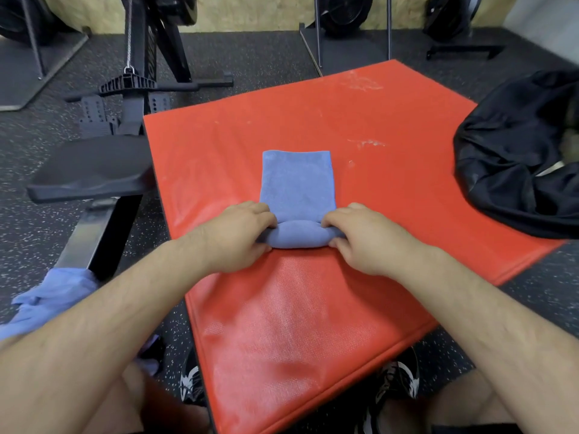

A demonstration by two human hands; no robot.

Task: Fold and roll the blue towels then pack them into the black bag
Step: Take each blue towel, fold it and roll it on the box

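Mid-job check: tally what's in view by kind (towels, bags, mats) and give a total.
Blue towel on the mat, partly rolled: 1
Heap of blue towels at the left: 1 heap, number inside unclear
Black bag: 1
Red mat: 1
Total: 4

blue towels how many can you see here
2 for sure. One folded blue cloth towel lies half rolled on the red vinyl mat, gripped by the left hand and right hand. A crumpled blue cloth heap on the floor left may hold more.
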